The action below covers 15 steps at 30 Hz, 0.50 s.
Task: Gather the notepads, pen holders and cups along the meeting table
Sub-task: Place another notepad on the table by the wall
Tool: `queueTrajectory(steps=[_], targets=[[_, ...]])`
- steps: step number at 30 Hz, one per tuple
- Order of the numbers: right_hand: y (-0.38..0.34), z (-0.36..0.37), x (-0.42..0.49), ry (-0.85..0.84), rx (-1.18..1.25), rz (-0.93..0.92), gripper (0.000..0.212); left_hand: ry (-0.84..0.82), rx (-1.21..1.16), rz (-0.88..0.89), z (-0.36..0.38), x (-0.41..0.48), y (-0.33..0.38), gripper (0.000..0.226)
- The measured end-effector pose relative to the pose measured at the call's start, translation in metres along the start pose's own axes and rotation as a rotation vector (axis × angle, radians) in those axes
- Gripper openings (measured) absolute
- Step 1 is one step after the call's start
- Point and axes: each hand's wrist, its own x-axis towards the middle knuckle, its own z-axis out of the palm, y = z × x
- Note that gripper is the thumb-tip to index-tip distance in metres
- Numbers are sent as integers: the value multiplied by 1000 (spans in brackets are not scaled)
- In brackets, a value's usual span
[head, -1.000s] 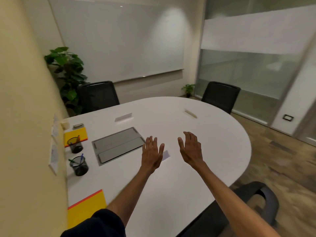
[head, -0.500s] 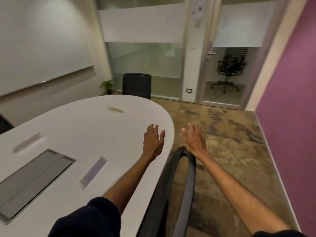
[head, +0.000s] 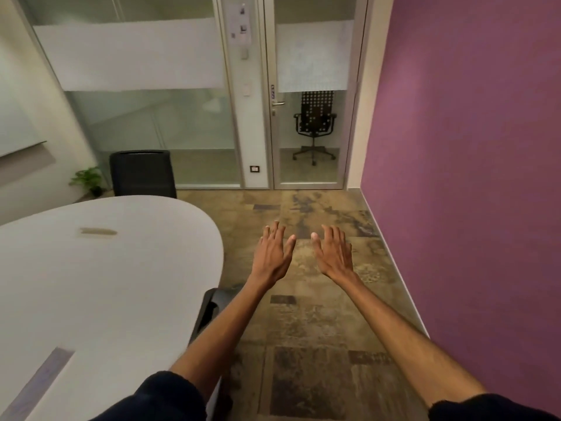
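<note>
The left hand [head: 271,258] and right hand [head: 335,256] are hovering flat and empty, fingers straight, over the floor [head: 318,329] at centre frame. The desk [head: 106,284] is filling the lower left. No notepads, pen holders or cups are showing, so the gathering looks barely begun.

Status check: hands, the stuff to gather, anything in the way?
Open, empty: left hand, right hand, over floor. No notepads, pen holders or cups in view. Obstacle: black chair against table, below left forearm.

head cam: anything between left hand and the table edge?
Head view: only floor shows between the left hand and the table. A black chair sits nearer the camera, below the forearm.
</note>
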Motion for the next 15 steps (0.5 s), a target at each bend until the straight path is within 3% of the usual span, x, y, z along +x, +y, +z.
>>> queueTrajectory(steps=[15], targets=[[135, -29, 90, -13, -1, 29, 50, -45, 143, -43, 103, 78, 61, 68]])
